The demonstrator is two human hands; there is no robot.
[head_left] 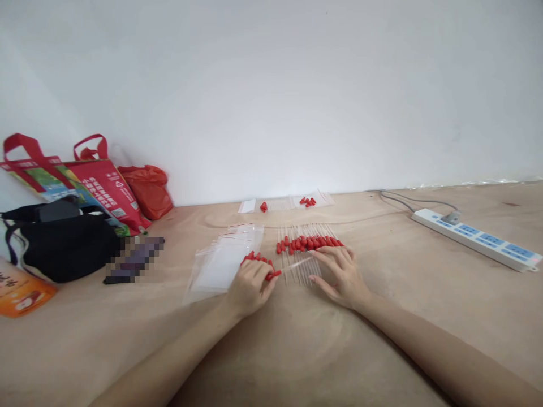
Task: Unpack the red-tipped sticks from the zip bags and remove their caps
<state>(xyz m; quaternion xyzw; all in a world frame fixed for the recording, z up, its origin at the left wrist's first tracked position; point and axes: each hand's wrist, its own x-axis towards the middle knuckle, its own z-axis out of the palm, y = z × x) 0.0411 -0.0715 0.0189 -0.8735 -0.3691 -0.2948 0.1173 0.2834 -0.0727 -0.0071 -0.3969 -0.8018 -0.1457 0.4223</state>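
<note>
My left hand (pixel 249 285) is closed round a small bunch of clear thin tubes with red caps (pixel 257 259), next to a stack of clear zip bags (pixel 224 261). My right hand (pixel 341 275) lies with fingers spread on a row of several more red-capped tubes (pixel 309 244) laid side by side on the wooden table (pixel 297 345). One tube (pixel 285 270) reaches from my left hand toward the right hand's fingertips.
Filled clear bags with red caps (pixel 306 201) lie near the wall. A white power strip (pixel 477 237) with its cable is at right. A black bag (pixel 63 243), red tote bags (pixel 102 186), an orange packet (pixel 19 291) and a blurred dark object (pixel 133 259) crowd the left.
</note>
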